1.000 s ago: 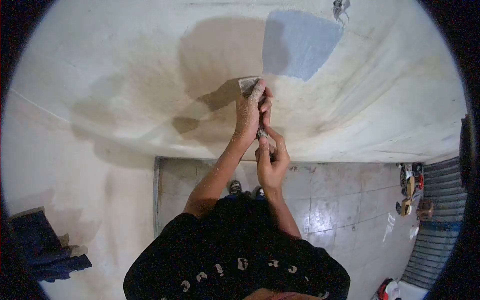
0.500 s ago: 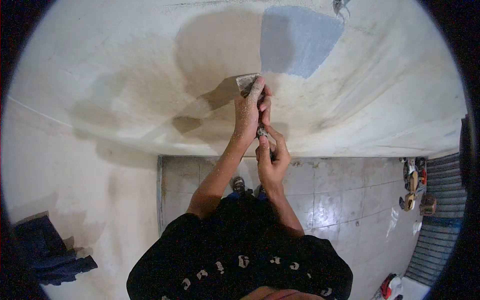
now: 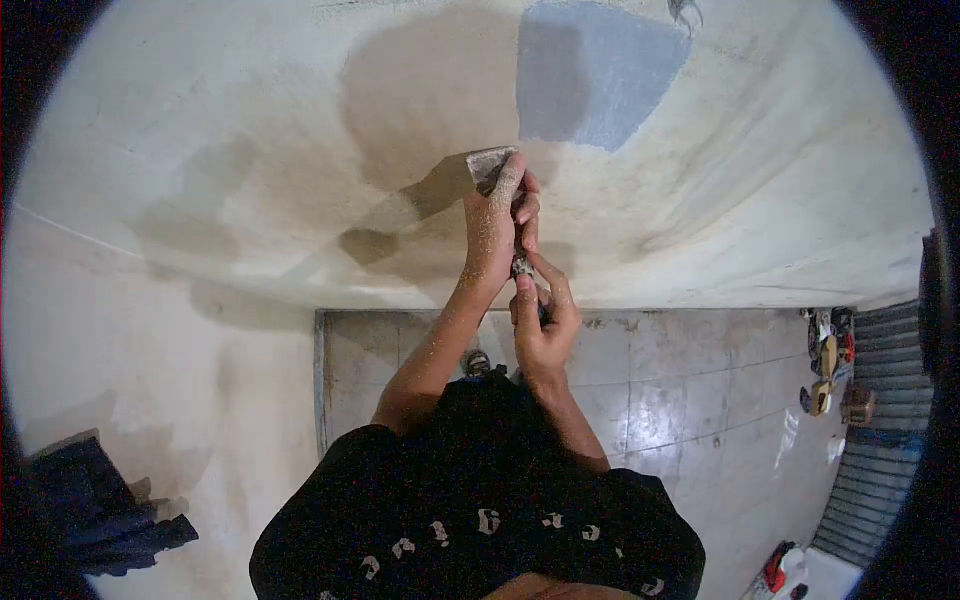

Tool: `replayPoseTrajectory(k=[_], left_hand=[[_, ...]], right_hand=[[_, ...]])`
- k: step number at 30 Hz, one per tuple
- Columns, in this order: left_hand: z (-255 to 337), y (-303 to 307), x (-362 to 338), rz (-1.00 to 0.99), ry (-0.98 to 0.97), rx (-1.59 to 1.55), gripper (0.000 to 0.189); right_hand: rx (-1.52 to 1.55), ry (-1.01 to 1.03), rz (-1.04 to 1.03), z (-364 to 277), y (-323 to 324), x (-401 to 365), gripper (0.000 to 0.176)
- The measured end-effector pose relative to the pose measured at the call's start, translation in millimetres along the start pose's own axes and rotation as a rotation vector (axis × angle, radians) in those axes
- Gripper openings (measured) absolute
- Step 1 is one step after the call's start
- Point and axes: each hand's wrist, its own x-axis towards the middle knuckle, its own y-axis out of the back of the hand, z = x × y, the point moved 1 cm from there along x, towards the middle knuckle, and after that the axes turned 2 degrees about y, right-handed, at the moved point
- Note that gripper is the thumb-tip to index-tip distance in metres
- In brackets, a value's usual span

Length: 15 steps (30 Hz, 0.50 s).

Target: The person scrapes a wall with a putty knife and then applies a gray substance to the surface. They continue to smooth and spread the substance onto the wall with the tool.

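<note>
At the wall [image 3: 600,210] in front of me, my left hand [image 3: 492,215] was closed on the scraper [image 3: 522,265], its thumb laid up against the blade [image 3: 489,168] and its fingertips showing along the right side. My right hand [image 3: 546,335] was nearer to me, clamped on the near part of the same scraper, thumb on top and forefinger bent beside it. The blade pointed away from me, its broad edge at the far end; I could not tell whether that edge touched the wall. Pale specks of dust lay over my left hand and forearm.

A blue-grey patch [image 3: 630,75] was on the wall, beyond the blade and to its right. A large shadow [image 3: 430,100] fell to the left of the patch and over part of it, and a thinner one ran left from the scraper. Brownish stains marked the wall on both sides of my hands.

Below was the tiled floor [image 3: 690,390], with a shoe [image 3: 477,363] showing just beyond my black shirt [image 3: 470,480]. On the left hung or lay a dark cloth [image 3: 100,510]; I could not tell which. Well to the right, some small items [image 3: 825,360] and a brown container [image 3: 858,406] sat beside a ribbed panel [image 3: 880,370].
</note>
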Motion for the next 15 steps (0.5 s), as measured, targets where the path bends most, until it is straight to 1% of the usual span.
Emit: replayPoseTrajectory(k=[2, 4, 6, 8, 11, 13, 15], left_hand=[[2, -2, 0, -0.006, 0.000, 0.005, 0.038], [6, -6, -5, 0.004, -0.006, 0.028, 0.038], [9, -8, -3, -0.006, 0.003, 0.027, 0.038], [13, -10, -1, -0.012, -0.006, 0.029, 0.037], [23, -16, 0, -0.018, -0.037, 0.025, 0.037], [28, -21, 0, -0.019, -0.041, 0.002, 0.036], [11, -11, 2, -0.006, -0.044, 0.025, 0.036]], right_hand=[[-0.017, 0.024, 0.000, 2, 3, -3, 0.030], [-0.018, -0.003, 0.002, -2, 3, 0, 0.029], [-0.008, -0.089, 0.008, -13, 4, 3, 0.027], [-0.022, -0.079, 0.017, -15, 3, 4, 0.027], [-0.071, 0.001, 0.037, -29, -3, 16, 0.027], [-0.105, 0.052, 0.027, -23, 1, 13, 0.027], [-0.110, 0.079, 0.001, -10, 3, 10, 0.028]])
